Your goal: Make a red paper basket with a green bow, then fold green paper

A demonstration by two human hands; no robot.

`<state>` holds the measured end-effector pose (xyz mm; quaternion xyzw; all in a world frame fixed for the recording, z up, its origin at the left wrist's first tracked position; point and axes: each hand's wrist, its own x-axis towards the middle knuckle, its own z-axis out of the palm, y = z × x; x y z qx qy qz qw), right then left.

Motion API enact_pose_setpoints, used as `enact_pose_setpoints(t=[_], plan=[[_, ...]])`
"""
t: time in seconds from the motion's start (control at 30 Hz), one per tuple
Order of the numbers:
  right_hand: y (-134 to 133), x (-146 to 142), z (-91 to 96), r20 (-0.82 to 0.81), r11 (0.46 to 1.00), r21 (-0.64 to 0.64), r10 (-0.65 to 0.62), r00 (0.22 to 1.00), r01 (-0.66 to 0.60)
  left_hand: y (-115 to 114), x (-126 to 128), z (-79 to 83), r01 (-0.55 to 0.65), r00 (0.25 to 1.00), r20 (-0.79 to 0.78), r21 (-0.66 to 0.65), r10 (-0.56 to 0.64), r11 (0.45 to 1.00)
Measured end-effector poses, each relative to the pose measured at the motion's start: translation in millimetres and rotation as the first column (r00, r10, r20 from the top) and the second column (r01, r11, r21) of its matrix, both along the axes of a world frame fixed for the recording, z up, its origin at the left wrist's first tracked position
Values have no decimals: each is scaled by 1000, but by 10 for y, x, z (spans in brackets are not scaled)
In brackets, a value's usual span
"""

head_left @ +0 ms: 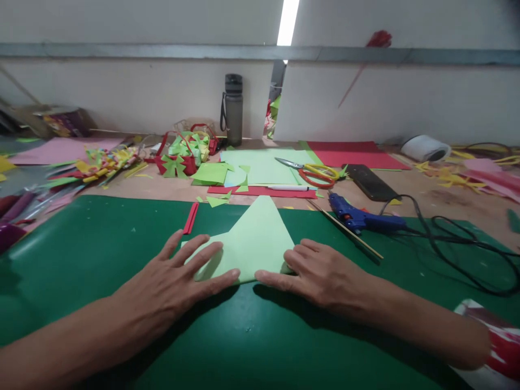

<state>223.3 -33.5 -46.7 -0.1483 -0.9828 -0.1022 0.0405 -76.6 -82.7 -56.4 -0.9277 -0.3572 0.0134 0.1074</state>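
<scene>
A folded sheet of light green paper (260, 238) lies on the green mat (244, 336), its pointed top facing away from me. My left hand (182, 271) rests on the left part of the paper, fingers spread and thumb along the near edge. At the right edge, my right hand (317, 271) has its fingers curled in against the paper, with the thumb stretched along the near fold. The thumbs stand a little apart. Just beyond my left hand are narrow red paper strips (190, 218).
A blue glue gun (361, 216) with a black cord and a wooden stick (345, 227) lie right. Behind are scissors (312, 172), a pen (288, 188), a phone (372, 182), red paper (357, 154), small red baskets (176, 162) and a dark bottle (234, 114).
</scene>
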Motion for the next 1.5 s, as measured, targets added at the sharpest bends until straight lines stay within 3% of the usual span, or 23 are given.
enact_pose_setpoints(t=[0.17,0.53,0.7,1.03,1.2,1.37,1.5], plan=[[17,-65,75,105,999,27,33,994,-36,49,78,-1,63,994,-78,-122,-72,991],[63,-93,49,135,998,13,61,989,-63,59,133,-5,59,995,-70,-190,-74,980],[80,-77,62,143,997,-51,65,988,-58,64,117,-8,72,997,-24,-175,-77,982],[71,348,-6,132,994,-104,-5,991,18,-121,-268,-37,33,998,60,-40,-31,999],[34,552,-36,105,997,-44,-59,993,64,-315,-494,-127,-60,996,65,-9,60,998],[-9,608,-42,96,996,29,-91,991,88,-508,-592,-216,-185,967,180,6,181,983],[-82,633,-71,30,991,87,-106,994,103,-577,-665,-216,-196,950,257,39,180,980]])
